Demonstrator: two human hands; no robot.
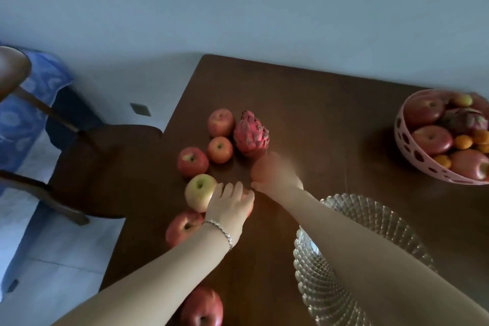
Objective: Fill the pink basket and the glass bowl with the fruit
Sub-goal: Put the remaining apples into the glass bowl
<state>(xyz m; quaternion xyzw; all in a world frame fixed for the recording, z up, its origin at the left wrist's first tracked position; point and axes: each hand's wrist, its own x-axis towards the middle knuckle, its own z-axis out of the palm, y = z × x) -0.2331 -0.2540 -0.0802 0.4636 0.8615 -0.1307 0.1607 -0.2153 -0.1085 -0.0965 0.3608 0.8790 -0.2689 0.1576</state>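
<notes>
Pink basket [412, 145] with round holes, far right on the table, heaped with fruit; ribbed glass bowl [317, 280] nearer, apparently unfilled; red apples [192, 162] and a dragon fruit [250, 133] loose at left

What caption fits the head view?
Both hands reach loose apples beside the glass bowl; pink basket already holds fruit.
</notes>
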